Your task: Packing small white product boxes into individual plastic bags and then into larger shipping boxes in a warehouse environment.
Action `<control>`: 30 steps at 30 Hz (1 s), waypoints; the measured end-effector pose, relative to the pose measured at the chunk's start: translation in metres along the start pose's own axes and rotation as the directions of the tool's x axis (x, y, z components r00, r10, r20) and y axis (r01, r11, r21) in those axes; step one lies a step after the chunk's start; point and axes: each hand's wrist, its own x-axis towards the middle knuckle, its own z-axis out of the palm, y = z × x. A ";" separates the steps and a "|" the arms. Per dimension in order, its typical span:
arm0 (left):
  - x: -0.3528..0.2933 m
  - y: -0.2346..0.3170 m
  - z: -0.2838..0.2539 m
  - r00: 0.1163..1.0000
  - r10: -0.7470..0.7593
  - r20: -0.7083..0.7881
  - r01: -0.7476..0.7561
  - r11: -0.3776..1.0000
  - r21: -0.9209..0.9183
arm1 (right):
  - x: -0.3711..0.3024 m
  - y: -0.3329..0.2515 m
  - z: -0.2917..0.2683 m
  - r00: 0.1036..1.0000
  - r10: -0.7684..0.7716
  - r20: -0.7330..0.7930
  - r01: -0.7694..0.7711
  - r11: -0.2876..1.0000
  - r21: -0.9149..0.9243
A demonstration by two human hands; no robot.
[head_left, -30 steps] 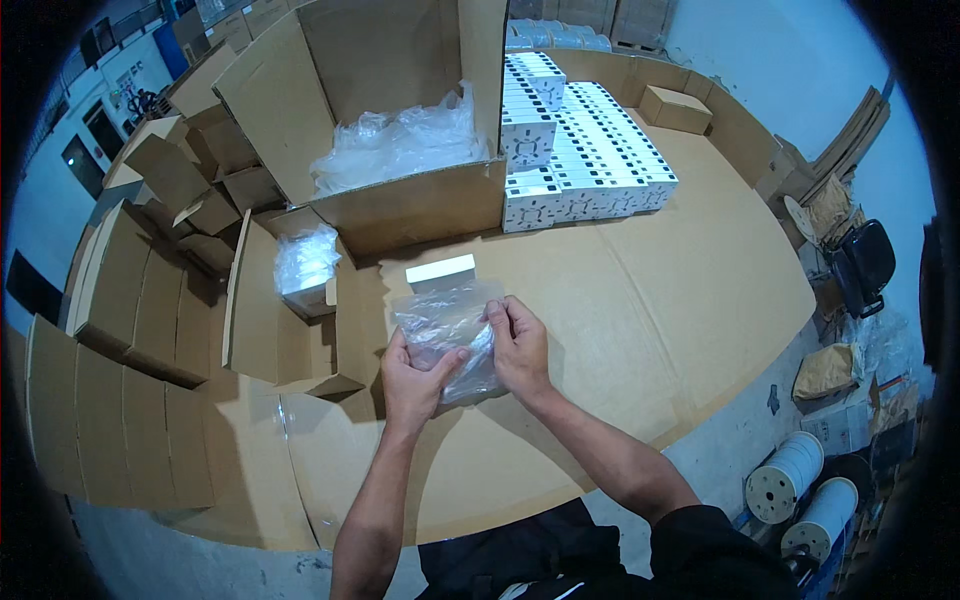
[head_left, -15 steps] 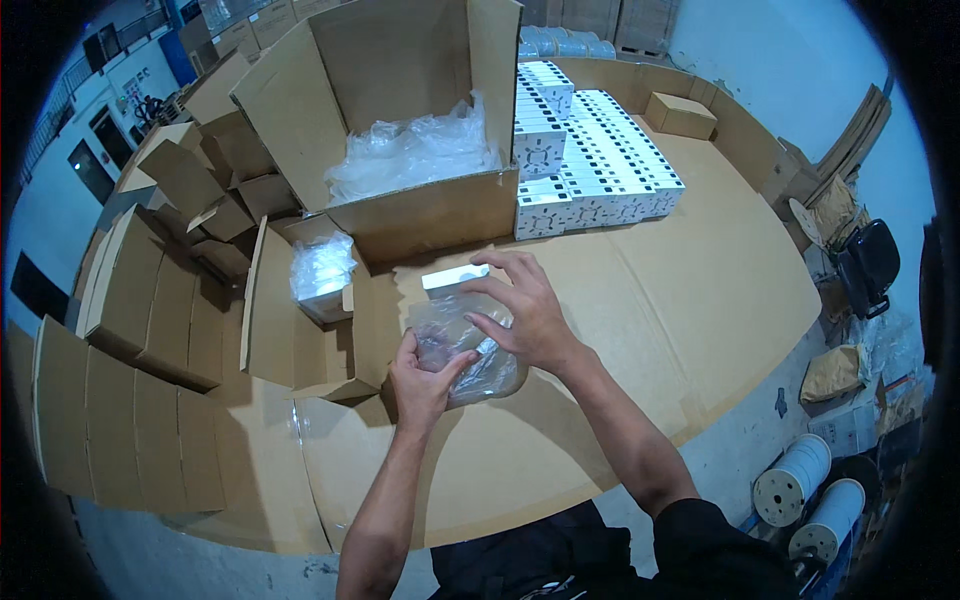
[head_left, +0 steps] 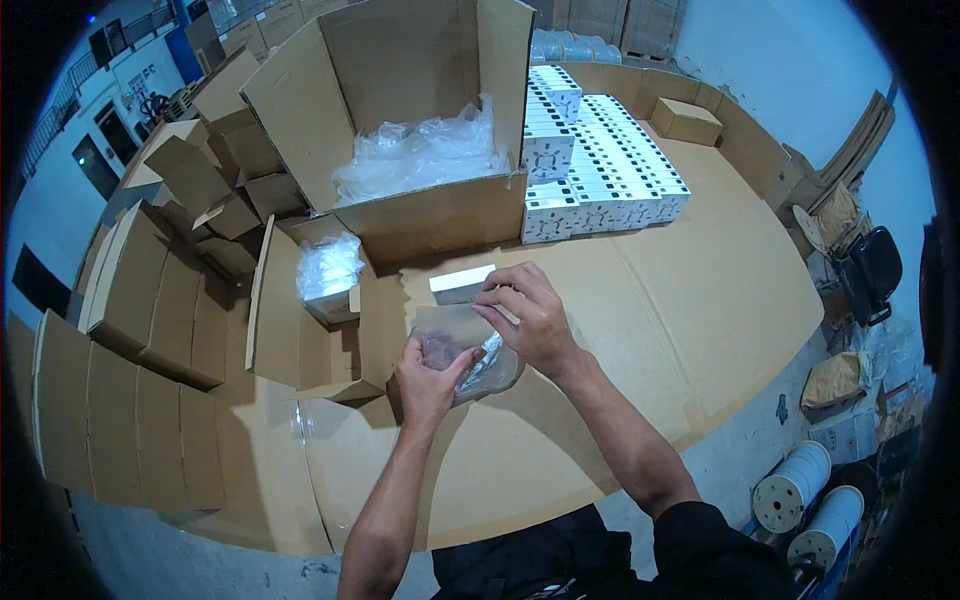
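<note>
The left hand has its fingers clamped on a clear plastic bag, the right hand pinching its edge beside a small white box

A packing area in what looks like a warehouse or workshop: a broad, cardboard-covered table carries rows of matching white boxes and a large open carton heaped with clear plastic. Brown cartons crowd the left side, some upright and others tilted, while large flanged reels sit low at right, beyond the table's edge, beside a bare grey floor.
</note>
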 end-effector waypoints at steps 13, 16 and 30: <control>0.002 0.006 -0.001 0.995 -0.092 0.037 0.090 0.994 0.060 | -0.007 0.003 0.004 0.991 -0.101 -0.088 0.096 0.994 -0.059; 0.001 -0.003 0.001 1.000 0.012 -0.014 -0.013 0.999 -0.052 | -0.007 0.004 0.004 0.994 -0.063 -0.092 0.057 0.996 -0.065; 0.001 0.001 0.003 0.998 -0.057 0.009 0.058 0.996 -0.066 | -0.013 0.012 -0.003 0.998 0.007 -0.056 -0.016 0.988 -0.152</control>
